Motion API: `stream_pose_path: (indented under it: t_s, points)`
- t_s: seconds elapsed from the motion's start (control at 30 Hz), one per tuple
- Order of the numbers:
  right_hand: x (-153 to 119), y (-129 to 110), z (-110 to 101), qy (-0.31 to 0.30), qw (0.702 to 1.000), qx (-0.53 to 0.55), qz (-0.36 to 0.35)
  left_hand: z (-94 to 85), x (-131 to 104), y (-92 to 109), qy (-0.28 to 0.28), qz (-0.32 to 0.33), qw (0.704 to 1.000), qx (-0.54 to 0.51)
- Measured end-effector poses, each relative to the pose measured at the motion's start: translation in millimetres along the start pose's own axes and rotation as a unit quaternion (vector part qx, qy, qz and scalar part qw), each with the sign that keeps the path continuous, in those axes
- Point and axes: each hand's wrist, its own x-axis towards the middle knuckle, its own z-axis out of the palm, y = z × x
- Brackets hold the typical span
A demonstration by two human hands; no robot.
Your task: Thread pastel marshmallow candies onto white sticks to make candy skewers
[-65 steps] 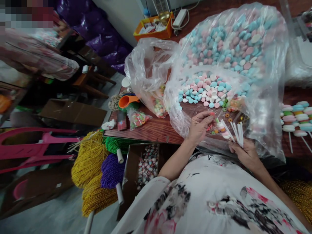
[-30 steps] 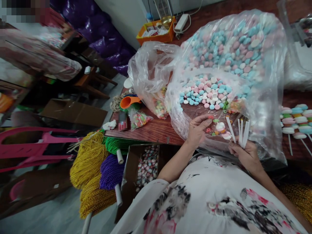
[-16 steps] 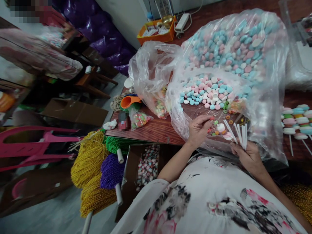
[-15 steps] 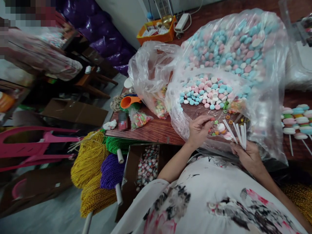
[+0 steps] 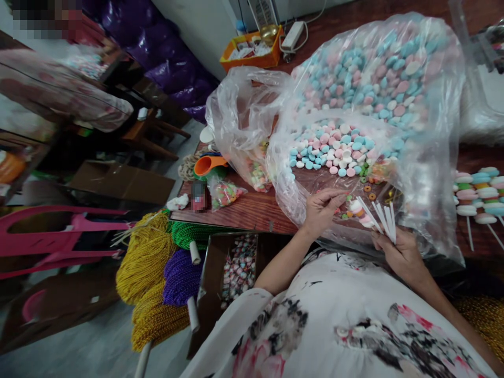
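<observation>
My right hand [image 5: 399, 249] is closed around a bunch of white sticks [image 5: 386, 220] that fan upward over the table. One stick leans left, towards a short stack of white, pink and orange candy pieces [image 5: 357, 209]; whether they are threaded on it, I cannot tell. Left of that stack, my left hand [image 5: 319, 212] has thumb and forefinger pinched together, and anything between them is too small to make out. Small orange and green rings [image 5: 368, 188] lie just beyond the hands. Behind them, pink, blue and white button-shaped candies [image 5: 338, 149] spill from a big clear plastic bag [image 5: 441, 94].
Finished candy sticks [image 5: 482, 194] lie at the right. A smaller clear bag [image 5: 240, 105], an orange scoop [image 5: 208, 165] and an orange box [image 5: 252, 58] stand left and behind. Below the table edge are rope bundles [image 5: 147, 252] and a carton [image 5: 212, 273]. Another person sits far left.
My left hand's thumb and forefinger have come closer together and moved slightly right, towards the candy stack. The sticks in my right hand have shifted a little left.
</observation>
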Motion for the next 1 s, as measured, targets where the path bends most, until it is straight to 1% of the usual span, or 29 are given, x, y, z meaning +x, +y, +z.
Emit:
stream_pose_path:
  t_s: [0.1, 0.27, 0.33, 0.37, 0.4, 0.47, 0.53, 0.6, 0.73, 0.83, 1.0]
  points:
    - [-1, 1, 1, -0.002, 1.0, -0.001, -0.001, 1.3, -1, 1, -0.007, -0.071, 0.996, -0.062]
    - [-4, 6, 6, 0.008, 0.999, 0.033, 0.018, -0.4, 1, 6, -0.024, -0.187, 0.97, -0.154]
    - [-4, 6, 8, 0.009, 0.999, 0.034, 0.019, -1.5, 2, 9, -0.041, -0.216, 0.961, -0.168]
    - [-3, 6, 9, 0.01, 0.999, 0.031, 0.017, -2.1, 3, 9, -0.049, -0.22, 0.959, -0.17]
    - [-3, 5, 9, 0.011, 0.999, 0.027, 0.014, -2.7, 4, 9, -0.057, -0.215, 0.96, -0.168]
    - [-1, 4, 9, 0.018, 1.0, 0.022, 0.007, -4.2, 5, 7, -0.072, -0.183, 0.969, -0.149]
    - [-1, 3, 7, 0.022, 1.0, 0.011, -0.002, -6.6, 5, 5, -0.091, -0.142, 0.979, -0.11]
    - [-1, 3, 4, 0.025, 1.0, -0.008, -0.011, -10.0, 6, 5, -0.119, -0.116, 0.984, -0.07]
    - [-3, 4, 1, 0.025, 0.999, -0.029, -0.024, -14.3, 8, 8, -0.178, -0.111, 0.977, -0.036]
    - [-5, 6, 1, 0.035, 0.998, -0.033, -0.03, -10.3, 4, 7, -0.184, -0.115, 0.976, -0.034]
    - [-3, 8, 2, 0.076, 0.995, -0.046, -0.044, -0.2, -8, -5, -0.162, -0.103, 0.981, -0.026]
